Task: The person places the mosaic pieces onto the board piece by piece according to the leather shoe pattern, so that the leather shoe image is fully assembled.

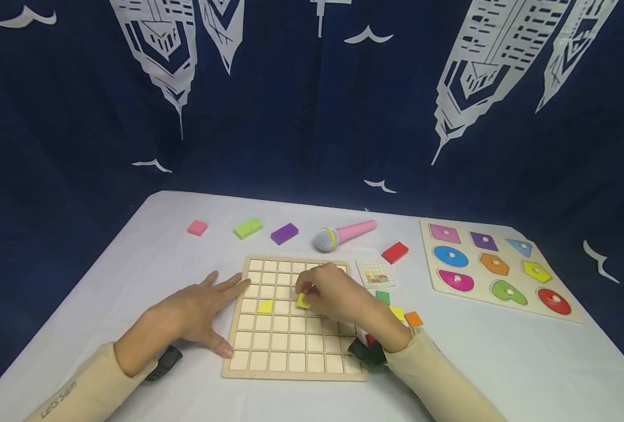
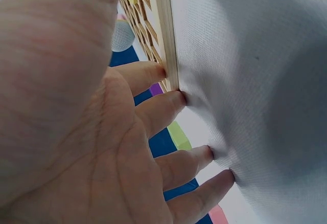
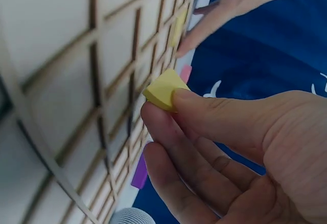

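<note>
A wooden grid board [image 1: 270, 375] lies flat on the white table, with one yellow square tile [image 1: 265, 306] set in a cell on its left side. My right hand [image 1: 338, 293] is over the board's middle, pinching a second yellow tile [image 3: 166, 90] between thumb and fingertip. In the right wrist view that tile is tilted close to the grid. My left hand [image 1: 196, 308] rests with spread fingers along the board's left edge. In the left wrist view, some fingertips [image 2: 176, 100] touch the board's side while others press on the tablecloth.
Right of the board lie a small pattern card [image 1: 375, 274], a green tile [image 1: 383, 297], a yellow tile [image 1: 397, 312] and an orange tile [image 1: 413, 319]. Behind it are a pink toy microphone [image 1: 346, 234] and several colored blocks [image 1: 284, 234]. A shape puzzle [image 1: 502, 266] sits far right.
</note>
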Demonstrator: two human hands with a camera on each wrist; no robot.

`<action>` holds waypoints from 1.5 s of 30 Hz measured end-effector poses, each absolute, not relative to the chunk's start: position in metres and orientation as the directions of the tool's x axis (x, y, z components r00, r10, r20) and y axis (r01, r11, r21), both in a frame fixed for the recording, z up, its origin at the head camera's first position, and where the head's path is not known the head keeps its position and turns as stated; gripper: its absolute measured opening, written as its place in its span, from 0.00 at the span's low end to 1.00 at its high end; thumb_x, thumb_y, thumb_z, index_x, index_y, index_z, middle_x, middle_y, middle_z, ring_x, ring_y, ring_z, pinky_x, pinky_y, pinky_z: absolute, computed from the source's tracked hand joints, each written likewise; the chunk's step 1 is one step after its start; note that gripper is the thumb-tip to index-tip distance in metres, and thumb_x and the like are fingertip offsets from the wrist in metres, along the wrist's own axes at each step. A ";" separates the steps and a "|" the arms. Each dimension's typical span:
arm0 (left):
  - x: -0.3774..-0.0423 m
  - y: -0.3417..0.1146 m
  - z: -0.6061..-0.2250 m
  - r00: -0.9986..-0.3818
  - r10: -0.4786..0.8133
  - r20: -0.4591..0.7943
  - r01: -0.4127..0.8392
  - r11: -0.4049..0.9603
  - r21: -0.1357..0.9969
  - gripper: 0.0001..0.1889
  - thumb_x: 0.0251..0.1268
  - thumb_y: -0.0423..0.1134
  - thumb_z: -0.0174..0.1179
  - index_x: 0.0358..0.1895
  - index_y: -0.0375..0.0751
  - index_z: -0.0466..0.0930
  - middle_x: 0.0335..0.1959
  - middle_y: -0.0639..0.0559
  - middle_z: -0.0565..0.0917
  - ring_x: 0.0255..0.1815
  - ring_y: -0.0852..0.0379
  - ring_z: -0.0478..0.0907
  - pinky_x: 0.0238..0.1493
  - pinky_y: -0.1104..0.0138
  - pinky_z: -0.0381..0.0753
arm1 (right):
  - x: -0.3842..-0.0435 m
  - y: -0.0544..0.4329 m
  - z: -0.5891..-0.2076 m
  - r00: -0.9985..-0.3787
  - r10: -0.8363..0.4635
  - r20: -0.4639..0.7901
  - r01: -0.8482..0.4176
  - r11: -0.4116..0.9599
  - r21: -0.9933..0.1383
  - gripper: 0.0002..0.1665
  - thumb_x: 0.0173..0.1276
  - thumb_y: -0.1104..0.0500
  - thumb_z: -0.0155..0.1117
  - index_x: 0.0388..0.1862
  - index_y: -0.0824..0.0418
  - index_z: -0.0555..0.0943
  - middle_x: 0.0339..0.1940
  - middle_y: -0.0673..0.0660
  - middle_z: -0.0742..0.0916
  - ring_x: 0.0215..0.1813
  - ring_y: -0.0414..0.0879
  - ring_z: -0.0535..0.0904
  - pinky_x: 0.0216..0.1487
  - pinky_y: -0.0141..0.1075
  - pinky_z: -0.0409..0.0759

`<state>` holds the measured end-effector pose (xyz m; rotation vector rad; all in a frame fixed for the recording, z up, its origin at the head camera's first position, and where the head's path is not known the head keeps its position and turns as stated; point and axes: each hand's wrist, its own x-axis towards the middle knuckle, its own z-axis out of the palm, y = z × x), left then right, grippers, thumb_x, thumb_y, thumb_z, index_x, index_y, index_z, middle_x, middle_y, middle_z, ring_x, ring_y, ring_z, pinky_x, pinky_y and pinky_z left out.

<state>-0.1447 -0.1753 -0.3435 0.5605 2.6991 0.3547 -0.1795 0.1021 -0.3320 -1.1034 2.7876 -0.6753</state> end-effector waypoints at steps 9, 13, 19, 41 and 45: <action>-0.144 -0.176 -0.343 -0.858 0.423 -0.292 0.338 0.892 0.302 0.66 0.29 0.65 0.79 0.80 0.51 0.55 0.82 0.48 0.54 0.80 0.29 0.47 0.71 0.33 0.60 | -0.179 0.098 -0.340 -0.746 -0.658 0.102 -0.639 0.664 -0.389 0.08 0.62 0.69 0.68 0.39 0.59 0.86 0.31 0.49 0.87 0.34 0.39 0.77 0.39 0.31 0.79; -0.144 -0.176 -0.344 -0.855 0.435 -0.281 0.355 0.887 0.294 0.66 0.29 0.65 0.79 0.80 0.51 0.55 0.82 0.48 0.55 0.80 0.28 0.48 0.70 0.33 0.61 | -0.178 0.096 -0.341 -0.745 -0.656 0.117 -0.644 0.663 -0.383 0.08 0.62 0.69 0.68 0.38 0.58 0.86 0.30 0.50 0.87 0.33 0.39 0.77 0.39 0.31 0.80; -0.145 -0.176 -0.344 -0.856 0.436 -0.277 0.356 0.887 0.295 0.66 0.29 0.66 0.79 0.80 0.51 0.55 0.82 0.48 0.55 0.80 0.29 0.47 0.71 0.34 0.60 | -0.176 0.092 -0.342 -0.776 -0.623 0.096 -0.612 0.707 -0.355 0.07 0.63 0.66 0.70 0.36 0.54 0.85 0.29 0.46 0.85 0.31 0.37 0.75 0.33 0.30 0.77; -0.146 -0.174 -0.345 -0.858 0.430 -0.280 0.350 0.890 0.293 0.67 0.28 0.66 0.79 0.80 0.51 0.56 0.82 0.48 0.55 0.80 0.29 0.48 0.70 0.33 0.61 | -0.166 0.095 -0.342 -0.777 -0.623 0.093 -0.620 0.732 -0.282 0.08 0.59 0.68 0.71 0.28 0.55 0.92 0.35 0.47 0.91 0.35 0.36 0.79 0.30 0.30 0.79; -0.145 -0.174 -0.346 -0.859 0.428 -0.282 0.348 0.891 0.292 0.67 0.28 0.66 0.79 0.80 0.51 0.56 0.82 0.48 0.55 0.80 0.29 0.48 0.70 0.33 0.61 | -0.166 0.096 -0.341 -0.772 -0.632 0.073 -0.621 0.725 -0.297 0.08 0.61 0.66 0.72 0.36 0.56 0.92 0.39 0.50 0.92 0.40 0.39 0.84 0.40 0.34 0.85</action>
